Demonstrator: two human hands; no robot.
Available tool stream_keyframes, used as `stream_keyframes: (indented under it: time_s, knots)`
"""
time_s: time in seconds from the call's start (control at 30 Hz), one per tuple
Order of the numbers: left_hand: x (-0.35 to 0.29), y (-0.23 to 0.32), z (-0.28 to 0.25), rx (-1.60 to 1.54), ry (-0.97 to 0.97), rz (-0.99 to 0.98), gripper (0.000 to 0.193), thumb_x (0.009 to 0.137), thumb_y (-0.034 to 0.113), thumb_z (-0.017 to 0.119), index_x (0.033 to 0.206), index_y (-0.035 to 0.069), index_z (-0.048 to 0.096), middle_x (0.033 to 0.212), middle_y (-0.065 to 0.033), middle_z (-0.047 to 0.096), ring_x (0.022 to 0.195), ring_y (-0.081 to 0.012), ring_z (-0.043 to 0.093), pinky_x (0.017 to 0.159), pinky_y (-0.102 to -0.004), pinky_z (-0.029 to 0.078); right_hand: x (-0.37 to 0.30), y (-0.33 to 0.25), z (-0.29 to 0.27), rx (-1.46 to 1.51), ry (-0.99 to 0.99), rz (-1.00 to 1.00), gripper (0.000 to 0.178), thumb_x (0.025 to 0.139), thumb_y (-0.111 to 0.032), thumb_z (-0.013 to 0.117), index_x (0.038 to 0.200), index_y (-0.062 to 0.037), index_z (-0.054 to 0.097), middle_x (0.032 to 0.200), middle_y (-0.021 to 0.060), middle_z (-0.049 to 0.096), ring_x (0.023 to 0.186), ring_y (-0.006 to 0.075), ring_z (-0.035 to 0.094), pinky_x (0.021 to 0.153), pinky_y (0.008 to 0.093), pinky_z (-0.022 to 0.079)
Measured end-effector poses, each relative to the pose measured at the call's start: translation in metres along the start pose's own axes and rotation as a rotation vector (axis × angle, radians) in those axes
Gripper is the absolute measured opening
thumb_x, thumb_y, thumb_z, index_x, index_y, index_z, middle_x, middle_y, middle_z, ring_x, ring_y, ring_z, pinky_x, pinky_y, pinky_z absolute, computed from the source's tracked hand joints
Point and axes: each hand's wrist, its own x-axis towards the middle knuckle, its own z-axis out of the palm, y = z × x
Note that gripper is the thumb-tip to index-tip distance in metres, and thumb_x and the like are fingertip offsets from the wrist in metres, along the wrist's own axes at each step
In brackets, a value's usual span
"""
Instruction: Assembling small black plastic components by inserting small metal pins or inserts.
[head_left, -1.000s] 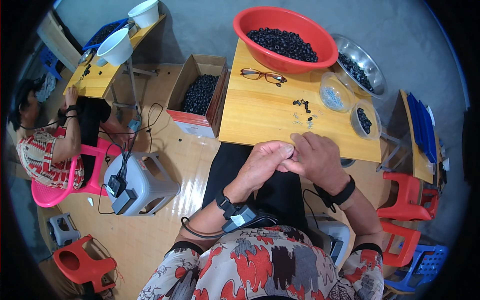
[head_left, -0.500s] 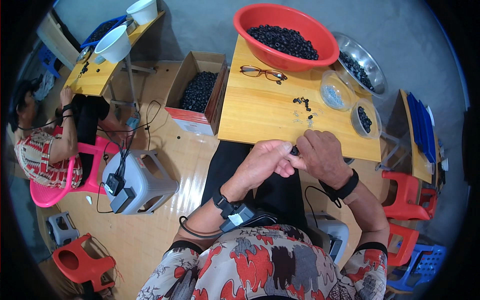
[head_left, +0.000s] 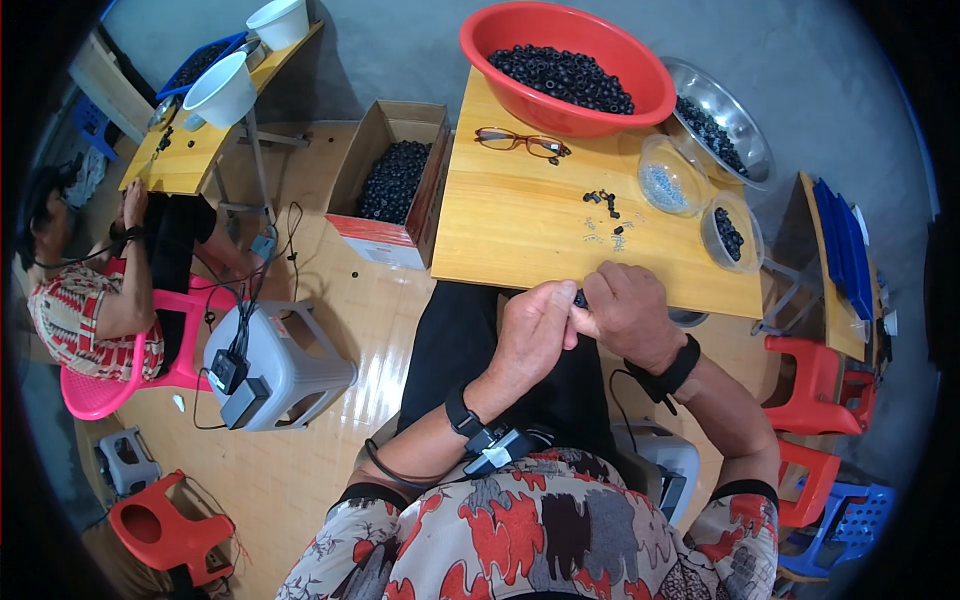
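Both hands meet just off the near edge of the yellow table [head_left: 500, 225]. My left hand [head_left: 535, 325] is closed, thumb up, around a small black plastic part [head_left: 580, 299]. My right hand [head_left: 627, 312] presses against the same part from the other side, its fingers curled; their tips are hidden. Beyond the hands lie several loose black parts [head_left: 604, 200] and small clear or metallic pieces [head_left: 592, 237]. To their right stand a clear bowl of small bluish pieces [head_left: 663, 187] and a clear bowl of black parts [head_left: 730, 234].
A red basin [head_left: 480, 62] and a steel bowl [head_left: 752, 165] hold more black parts at the back. Eyeglasses [head_left: 520, 141] lie on the table. A cardboard box [head_left: 428, 190] of black parts stands left of it. Another person [head_left: 95, 300] sits at the left beside a grey stool [head_left: 300, 370].
My left hand has turned and closed more tightly, its fingers now folded against the right hand. The black part shows less. At the left, the other person's hands have drawn together.
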Motion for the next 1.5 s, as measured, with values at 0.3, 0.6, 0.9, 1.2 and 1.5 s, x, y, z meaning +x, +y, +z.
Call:
stream_keyframes:
  time_s: [0.3, 0.6, 0.9, 1.2, 1.5]
  knots:
    - [0.007, 0.007, -0.012, -0.107, -0.169, -0.123, 0.030, 0.096, 0.027, 0.046, 0.090, 0.001, 0.062, 0.073, -0.0007, 0.059, 0.062, -0.0048, 0.052, 0.058, -0.0184, 0.045, 0.000, 0.004, -0.006, 0.019, -0.045, -0.014, 0.029, 0.070, -0.033, 0.066, 0.075, -0.0089, 0.051, 0.066, 0.0051, 0.044, 0.059, 0.0203, 0.050, 0.053, 0.0331, 0.038]
    - [0.010, 0.001, -0.016, -0.168, -0.195, -0.180, 0.029, 0.095, 0.026, 0.048, 0.099, 0.002, 0.063, 0.079, -0.0004, 0.061, 0.069, -0.0049, 0.054, 0.064, -0.0193, 0.046, 0.007, 0.003, -0.011, -0.061, -0.034, -0.039, 0.034, 0.068, -0.039, 0.068, 0.080, -0.0100, 0.054, 0.069, 0.0028, 0.045, 0.062, 0.0176, 0.051, 0.054, 0.0313, 0.039]
    - [0.010, 0.010, -0.014, -0.189, -0.168, -0.185, 0.025, 0.093, 0.022, 0.049, 0.096, 0.002, 0.064, 0.082, -0.0012, 0.062, 0.070, -0.0046, 0.054, 0.064, -0.0194, 0.045, 0.021, 0.009, -0.024, 0.011, -0.142, -0.067, 0.036, 0.068, -0.042, 0.068, 0.073, -0.0113, 0.049, 0.066, 0.0029, 0.046, 0.059, 0.0178, 0.053, 0.053, 0.0307, 0.039]
    - [0.013, 0.012, -0.020, -0.220, -0.211, -0.217, 0.030, 0.094, 0.025, 0.046, 0.093, 0.000, 0.062, 0.080, -0.0040, 0.063, 0.065, -0.0063, 0.054, 0.061, -0.0207, 0.047, 0.023, 0.015, -0.021, -0.018, -0.112, -0.155, 0.036, 0.071, -0.040, 0.067, 0.070, -0.0094, 0.047, 0.062, 0.0046, 0.044, 0.055, 0.0201, 0.051, 0.050, 0.0321, 0.040]
    - [0.008, 0.015, -0.014, -0.124, -0.257, -0.189, 0.037, 0.097, 0.026, 0.039, 0.087, -0.002, 0.061, 0.077, -0.0058, 0.063, 0.057, -0.0083, 0.055, 0.054, -0.0211, 0.047, 0.018, 0.020, -0.015, 0.062, -0.099, -0.124, 0.035, 0.070, -0.035, 0.068, 0.066, -0.0081, 0.045, 0.060, 0.0068, 0.043, 0.053, 0.0228, 0.051, 0.048, 0.0333, 0.040]
